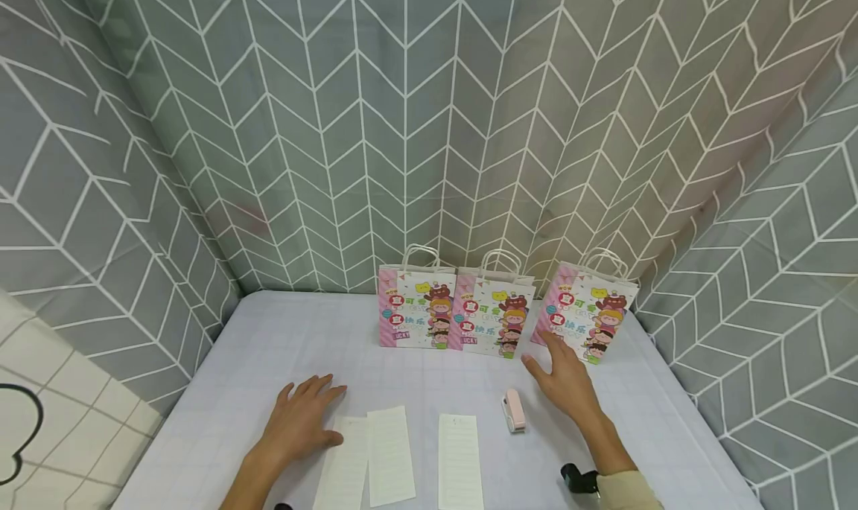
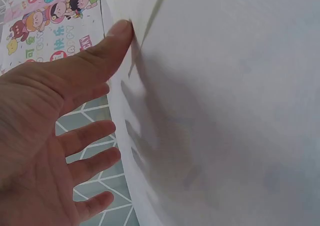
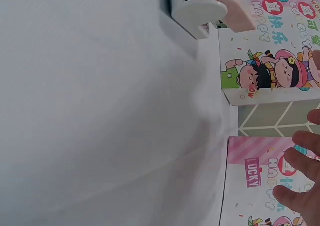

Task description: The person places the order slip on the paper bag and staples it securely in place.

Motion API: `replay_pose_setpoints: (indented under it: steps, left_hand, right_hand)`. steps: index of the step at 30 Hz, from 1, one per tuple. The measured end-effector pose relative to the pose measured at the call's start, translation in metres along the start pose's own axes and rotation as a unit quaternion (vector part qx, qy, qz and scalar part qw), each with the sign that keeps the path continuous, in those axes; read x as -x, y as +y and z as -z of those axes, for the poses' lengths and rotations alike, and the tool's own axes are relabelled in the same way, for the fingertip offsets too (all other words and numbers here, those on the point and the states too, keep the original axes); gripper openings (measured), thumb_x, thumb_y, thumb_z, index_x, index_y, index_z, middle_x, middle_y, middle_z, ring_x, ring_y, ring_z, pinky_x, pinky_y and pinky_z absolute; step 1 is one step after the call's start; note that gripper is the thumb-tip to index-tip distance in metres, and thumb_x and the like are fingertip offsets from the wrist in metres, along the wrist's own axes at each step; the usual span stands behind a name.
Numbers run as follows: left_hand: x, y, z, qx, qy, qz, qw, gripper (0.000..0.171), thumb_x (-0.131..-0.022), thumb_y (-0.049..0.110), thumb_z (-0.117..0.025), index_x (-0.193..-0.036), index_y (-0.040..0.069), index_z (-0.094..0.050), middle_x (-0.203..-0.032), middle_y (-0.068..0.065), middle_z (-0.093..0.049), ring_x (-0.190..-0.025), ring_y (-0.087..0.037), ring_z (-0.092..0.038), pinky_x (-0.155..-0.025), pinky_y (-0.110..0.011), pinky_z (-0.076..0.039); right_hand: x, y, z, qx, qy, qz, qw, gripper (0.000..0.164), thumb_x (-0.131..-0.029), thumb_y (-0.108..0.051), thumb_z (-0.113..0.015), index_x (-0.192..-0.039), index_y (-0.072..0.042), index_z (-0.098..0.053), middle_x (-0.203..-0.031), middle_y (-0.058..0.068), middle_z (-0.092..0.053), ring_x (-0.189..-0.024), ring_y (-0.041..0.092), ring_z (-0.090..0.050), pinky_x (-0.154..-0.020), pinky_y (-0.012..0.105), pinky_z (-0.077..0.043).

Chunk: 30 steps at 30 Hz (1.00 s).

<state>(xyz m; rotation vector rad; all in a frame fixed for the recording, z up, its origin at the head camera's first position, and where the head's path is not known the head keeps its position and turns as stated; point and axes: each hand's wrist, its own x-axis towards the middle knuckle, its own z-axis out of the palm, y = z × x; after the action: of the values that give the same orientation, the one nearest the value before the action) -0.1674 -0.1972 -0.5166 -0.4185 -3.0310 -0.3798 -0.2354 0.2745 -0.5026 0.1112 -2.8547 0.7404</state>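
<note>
My left hand (image 1: 299, 422), fingers spread, is over the table at the left, its thumb at the edge of a lined paper slip (image 1: 344, 461). In the left wrist view that thumb overlaps the slip's corner. A second slip (image 1: 392, 456) lies right beside it and a third slip (image 1: 459, 461) farther right. My right hand (image 1: 565, 382) reaches forward with loose fingers and nothing in its grasp; its index fingertip overlaps the lower left corner of the right paper gift bag (image 1: 590, 313) in the head view. A pink and white stapler (image 1: 514, 411) lies to the left of this hand.
Two more cartoon-printed gift bags, the left bag (image 1: 417, 307) and the middle bag (image 1: 492, 313), stand upright side by side at the back. A black object (image 1: 578, 479) sits near my right forearm. Patterned grey curtains (image 1: 429, 123) enclose the white table (image 1: 281, 331).
</note>
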Motion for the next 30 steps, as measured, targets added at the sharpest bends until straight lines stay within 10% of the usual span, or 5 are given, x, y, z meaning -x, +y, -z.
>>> replay_pose_setpoints:
  steps: [30]
  left_hand:
    - [0.004, -0.005, -0.002, 0.01, 0.015, 0.012, 0.9998, 0.036, -0.064, 0.034, -0.093, -0.091, 0.027, -0.071, -0.137, -0.012, -0.061, -0.13, -0.037, -0.052, -0.104, -0.072, -0.029]
  right_hand:
    - [-0.025, -0.014, -0.009, -0.11, -0.007, -0.019, 0.994, 0.055, -0.1, -0.039, -0.062, -0.142, -0.005, -0.051, -0.147, 0.021, -0.05, -0.135, 0.043, -0.046, -0.108, 0.061, -0.037]
